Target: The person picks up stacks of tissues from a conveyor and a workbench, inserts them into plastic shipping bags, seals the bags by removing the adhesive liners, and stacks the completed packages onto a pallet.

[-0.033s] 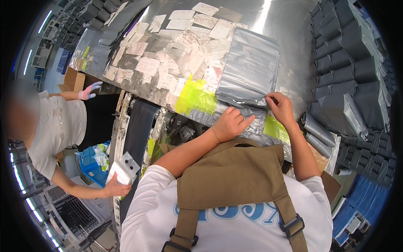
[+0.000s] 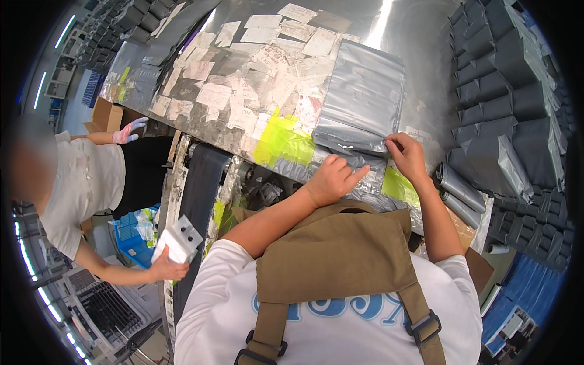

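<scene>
A stack of flat grey plastic mailing bags [image 2: 360, 91] lies on the metal table in front of me. At the near right corner of the top bag, my right hand [image 2: 409, 157] pinches the edge between thumb and fingers. Close to the bags' near edge is my left hand [image 2: 330, 181], with one digit stretched out to the right and the others loosely bent; nothing shows in it. Grey plastic sheeting [image 2: 371, 198] covers the table edge below my hands, beside yellow-green tape [image 2: 400, 185].
Paper labels [image 2: 267, 58] cover the table's left part. Stacked grey bags [image 2: 505, 103] stand at the right, near rolled grey bags [image 2: 462, 188]. Left of me runs a dark conveyor belt [image 2: 204, 176]. Beyond it, a co-worker [image 2: 91, 176] holds a white box [image 2: 181, 238] over the belt.
The co-worker's hand and white box have shifted slightly. My hands and the bags look the same.
</scene>
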`<state>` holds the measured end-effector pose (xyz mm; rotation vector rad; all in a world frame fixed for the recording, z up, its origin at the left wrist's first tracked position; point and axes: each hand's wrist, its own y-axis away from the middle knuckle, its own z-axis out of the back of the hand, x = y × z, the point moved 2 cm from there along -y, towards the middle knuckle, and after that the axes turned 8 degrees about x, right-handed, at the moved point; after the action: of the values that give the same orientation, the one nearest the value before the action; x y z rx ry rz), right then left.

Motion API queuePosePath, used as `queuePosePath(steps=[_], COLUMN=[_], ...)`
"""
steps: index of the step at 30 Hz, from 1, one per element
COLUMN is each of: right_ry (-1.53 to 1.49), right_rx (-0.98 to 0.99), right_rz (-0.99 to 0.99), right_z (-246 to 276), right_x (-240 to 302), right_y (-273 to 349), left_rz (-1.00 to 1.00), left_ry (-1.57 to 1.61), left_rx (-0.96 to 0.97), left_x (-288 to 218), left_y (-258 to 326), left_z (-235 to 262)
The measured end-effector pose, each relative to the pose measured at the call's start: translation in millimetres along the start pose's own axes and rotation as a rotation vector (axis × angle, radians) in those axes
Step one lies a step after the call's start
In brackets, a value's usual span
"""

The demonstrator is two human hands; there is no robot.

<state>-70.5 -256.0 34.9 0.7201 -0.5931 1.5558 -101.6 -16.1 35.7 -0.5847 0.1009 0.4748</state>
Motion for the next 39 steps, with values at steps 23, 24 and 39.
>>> queuePosePath(steps=[23,24,39], right_ry=[-0.502,-0.523,-0.589], right_rx=[-0.049,-0.049,0.125], right_rz=[-0.099,-0.094,-0.039], right_z=[-3.4,-3.9,-10.8], right_x=[-15.0,-15.1,6.5], right_y=[-7.5,-8.2,-1.8], left_rz=[0.080,0.104,0.343], left_ry=[-0.011,0.007,0.142], left_rx=[-0.115,-0.114,0.094], left_x=[-5.3,-7.0,-15.3], left_y=[16.0,15.7,8.6], left_z=[49.8,50.8,41.5])
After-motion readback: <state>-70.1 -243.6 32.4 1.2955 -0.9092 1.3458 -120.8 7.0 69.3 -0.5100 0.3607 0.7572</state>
